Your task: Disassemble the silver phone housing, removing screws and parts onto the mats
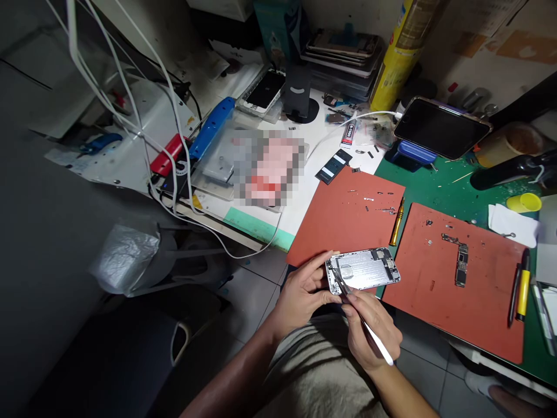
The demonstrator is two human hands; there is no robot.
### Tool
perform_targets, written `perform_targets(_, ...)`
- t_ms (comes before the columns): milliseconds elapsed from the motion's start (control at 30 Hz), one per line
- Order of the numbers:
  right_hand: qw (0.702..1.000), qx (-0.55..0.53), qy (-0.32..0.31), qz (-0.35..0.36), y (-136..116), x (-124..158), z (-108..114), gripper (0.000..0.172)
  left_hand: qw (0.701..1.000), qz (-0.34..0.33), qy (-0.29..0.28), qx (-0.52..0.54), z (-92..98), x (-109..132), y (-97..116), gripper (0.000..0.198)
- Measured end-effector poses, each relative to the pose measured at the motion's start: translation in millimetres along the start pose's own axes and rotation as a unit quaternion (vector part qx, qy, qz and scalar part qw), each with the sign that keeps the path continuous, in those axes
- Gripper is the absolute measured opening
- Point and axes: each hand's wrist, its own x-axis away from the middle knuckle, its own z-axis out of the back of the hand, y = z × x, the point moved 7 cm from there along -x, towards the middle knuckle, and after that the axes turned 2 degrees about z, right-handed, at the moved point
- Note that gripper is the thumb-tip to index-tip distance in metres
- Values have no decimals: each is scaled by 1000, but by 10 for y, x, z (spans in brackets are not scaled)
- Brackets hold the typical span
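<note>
My left hand [302, 293] grips the near end of an opened silver phone housing [363, 270], held over the front edge of the desk. My right hand [374, 331] pinches a thin tool with a white handle [378, 343], probably tweezers. Its metal tip rests inside the housing's lower left corner. A phone logic board [461, 264] lies on the right red mat [456, 290]. Small screws and parts are scattered on the left red mat [348, 215].
A gold screwdriver [397, 222] lies between the mats. A dark phone [441, 126] leans on a blue stand at the back right, next to a yellow spray can [400, 55]. White cables [143, 128] hang at left. A yellow-and-black pen [523, 285] lies at right.
</note>
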Motion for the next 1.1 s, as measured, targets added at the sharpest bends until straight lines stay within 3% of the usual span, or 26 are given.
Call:
perform_targets(767, 1000, -5, -10, 2, -23, -84, -63, 40, 1000, 6, 4, -21, 32, 45, -27, 79)
perform_targets(1100, 998, 15, -42, 46, 46, 101, -91, 53, 998, 33, 14, -47, 57, 55, -28, 79)
